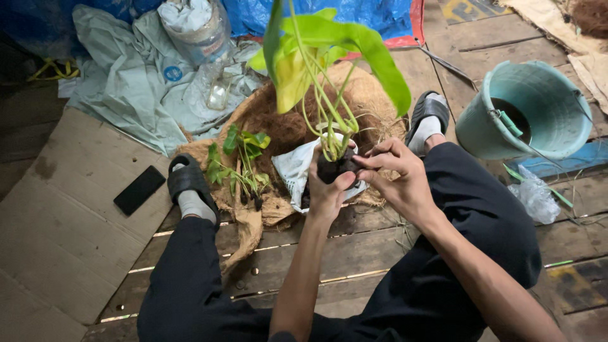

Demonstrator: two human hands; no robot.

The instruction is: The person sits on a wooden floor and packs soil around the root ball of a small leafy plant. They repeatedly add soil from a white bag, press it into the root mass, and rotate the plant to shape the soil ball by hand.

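Note:
A leafy green plant [316, 57] rises from a dark root ball [335, 168] that sits over a white plastic bag [292, 168]. My left hand [326, 193] cups the root ball from below and the front. From the right, my right hand [396, 174] pinches the dark soil at the top of the ball with its fingertips. Both hands hover above a heap of brown coconut fibre [285, 123] on a fibre mat. A smaller green plant [244, 158] lies on the mat to the left of my hands.
A teal bucket [538, 111] stands at the right with a tool inside. A black phone [139, 190] lies on cardboard at the left. Crumpled grey plastic sheeting [136, 82] and a blue tarp [354, 16] are behind. My sandalled feet flank the mat on a plank floor.

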